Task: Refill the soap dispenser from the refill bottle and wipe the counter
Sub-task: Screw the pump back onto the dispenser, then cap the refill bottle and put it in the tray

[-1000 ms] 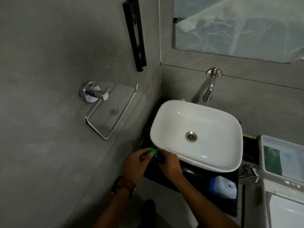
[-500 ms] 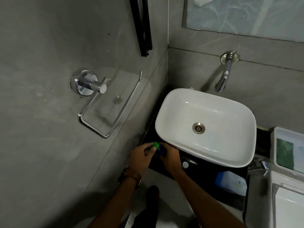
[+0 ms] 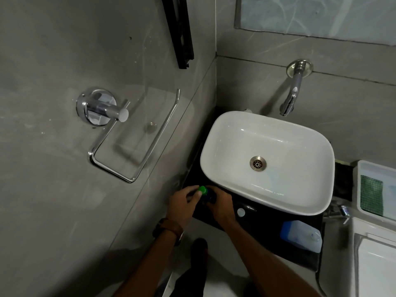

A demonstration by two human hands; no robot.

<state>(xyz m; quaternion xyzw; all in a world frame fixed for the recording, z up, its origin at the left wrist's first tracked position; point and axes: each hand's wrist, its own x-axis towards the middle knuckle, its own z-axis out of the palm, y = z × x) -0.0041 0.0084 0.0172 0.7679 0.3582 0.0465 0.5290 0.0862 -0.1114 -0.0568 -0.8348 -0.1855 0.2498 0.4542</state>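
Low in the frame, just left of centre, both hands meet over a small dark blue bottle (image 3: 209, 197) with a bright green cap (image 3: 203, 190). The bottle stands on the black tabletop (image 3: 267, 224) at its left front corner, tucked against the near left edge of the white basin (image 3: 300, 133). The left hand (image 3: 182, 205), with a brown watch strap (image 3: 169, 229) on its wrist, has its fingers (image 3: 196, 197) curled in and pinching the green cap. The right hand (image 3: 222, 207) wraps its fingers round the dark body of the bottle, hiding most of it, so no label or fill level can be made out.

A small white round cap (image 3: 241, 212) lies on the tabletop just right of the right hand. Further right, at the lower right of the tabletop, a translucent blue-tinted refill bottle (image 3: 301, 239) lies on its side, well apart from both hands. A chrome wall tap (image 3: 292, 97) juts out above the basin at the upper right, and a chrome towel ring (image 3: 132, 144) hangs on the grey wall at the left.
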